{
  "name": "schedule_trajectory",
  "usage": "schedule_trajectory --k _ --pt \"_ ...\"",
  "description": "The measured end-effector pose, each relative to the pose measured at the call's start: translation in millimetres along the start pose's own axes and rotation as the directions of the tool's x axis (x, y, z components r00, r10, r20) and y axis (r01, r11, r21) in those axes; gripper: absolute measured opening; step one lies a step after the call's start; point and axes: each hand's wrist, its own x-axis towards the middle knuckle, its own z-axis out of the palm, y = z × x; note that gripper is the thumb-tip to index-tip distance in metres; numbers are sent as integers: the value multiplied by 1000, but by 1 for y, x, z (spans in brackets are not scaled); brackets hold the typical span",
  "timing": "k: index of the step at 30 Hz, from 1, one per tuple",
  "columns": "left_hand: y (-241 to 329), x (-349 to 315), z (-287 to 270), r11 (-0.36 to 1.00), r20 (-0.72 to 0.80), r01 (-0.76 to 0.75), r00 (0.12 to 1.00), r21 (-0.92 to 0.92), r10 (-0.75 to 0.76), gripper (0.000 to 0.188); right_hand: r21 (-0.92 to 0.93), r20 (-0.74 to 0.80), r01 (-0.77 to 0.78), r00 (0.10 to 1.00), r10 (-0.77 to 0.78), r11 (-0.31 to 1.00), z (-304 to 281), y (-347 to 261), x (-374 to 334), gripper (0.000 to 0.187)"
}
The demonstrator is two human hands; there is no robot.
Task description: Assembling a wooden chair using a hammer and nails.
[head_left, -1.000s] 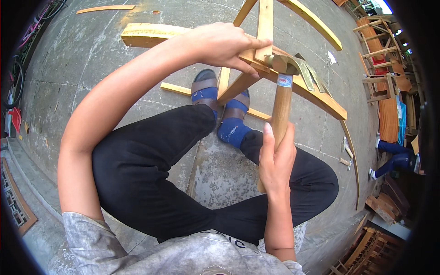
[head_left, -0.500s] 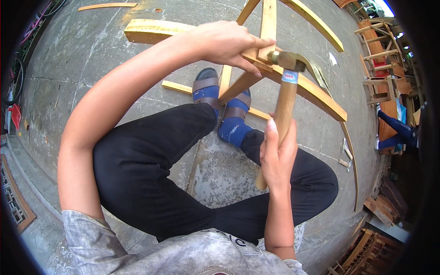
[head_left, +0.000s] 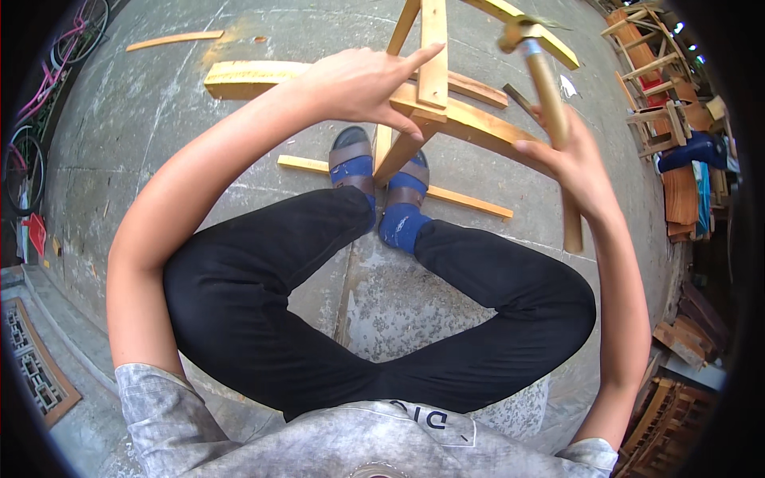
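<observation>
Since the earlier view, the hammer [head_left: 547, 88] shifts from the joint [head_left: 431, 117] to the right and far side; the right hand [head_left: 575, 163] moves right with it, and the left index finger now points farther away.

Right hand: fingers closed around the hammer handle. The hammer is blurred; its head appears beside the far curved piece [head_left: 564, 52]. Contact between them cannot be determined. The hand overlaps the right end of the curved beam [head_left: 490, 131].

Left hand [head_left: 358, 88]: thumb and index finger set wide apart at the left of the joint, index over the slat [head_left: 433, 60], thumb by the top of the sloping leg [head_left: 402, 151]. The remaining fingers are hidden; whether they grip cannot be determined.

Work position: the slat's near end lies on the curved beam at the joint, ahead of the knees. The leg descends between the sandals [head_left: 351, 147]. A loose strip [head_left: 470, 201] lies on the floor [head_left: 167, 111] to the right.

Hazards: a glancing or misdirected blow could strike the left index finger or thumb, both close to the joint. Weak left-hand support could let the slat skew or the leg slide against a foot. A loose hold could let the handle twist.
</observation>
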Motion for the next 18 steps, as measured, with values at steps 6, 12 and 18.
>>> schedule_trajectory --k 6,12,18 --pt "22 12 -31 990 151 75 984 117 -93 116 -140 62 14 998 -5 990 39 30 23 71" --pt "74 -25 18 793 -757 -117 409 -598 -510 32 -100 75 -7 997 15 995 42 36 25 71" --pt "108 -24 112 25 -49 -214 108 -977 -993 66 -128 52 -28 998 35 991 32 17 25 60"
